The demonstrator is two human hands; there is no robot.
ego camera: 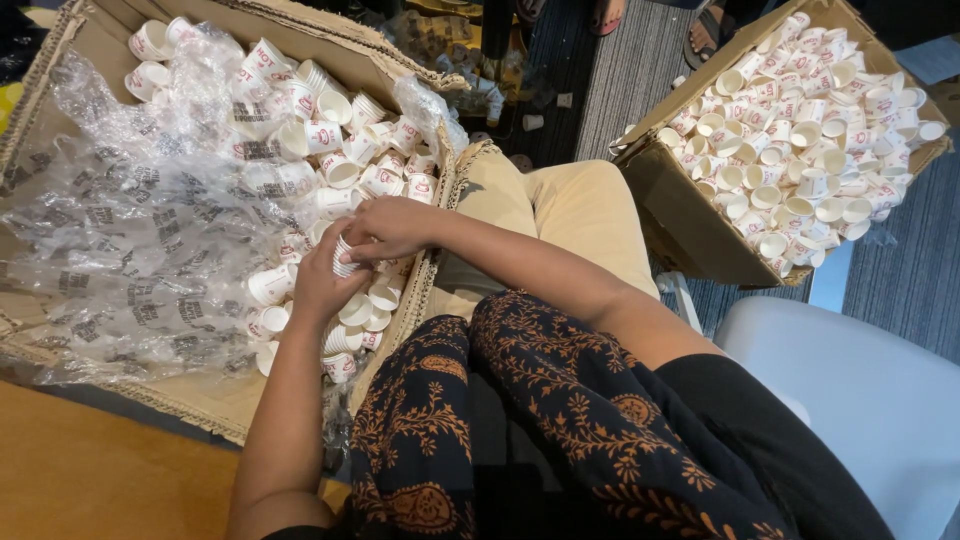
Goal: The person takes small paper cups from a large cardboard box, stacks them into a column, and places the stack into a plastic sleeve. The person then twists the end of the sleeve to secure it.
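Far left: large open cardboard box (60,60), tilted toward the viewer, lined with crumpled clear plastic wrap (130,250) bearing dark print. Loose small white paper cups (340,170) with red markings heaped along the box's upper and right inner side, some on their sides, some mouth up. Below the box, bare wooden floor (90,480). At the box's right inner edge, both hands together over the cup heap. Left hand (322,282) curled from below around a short nested stack of cups (343,257), fingers closed on its lower part. Right hand (392,226) laid over the top of the same stack, fingers bent down and gripping it; forearm running back to the right across the lap. More loose cups directly beneath and beside the hands. Centre: beige trouser knee (570,210) just right of the box wall; dark patterned fabric (520,420) with orange motifs in the foreground. Right: second open cardboard box (690,215), well apart from the hands, filled with similar white cups (800,140). Lower right: pale rounded chair seat (860,390) on grey striped carpet (910,270).
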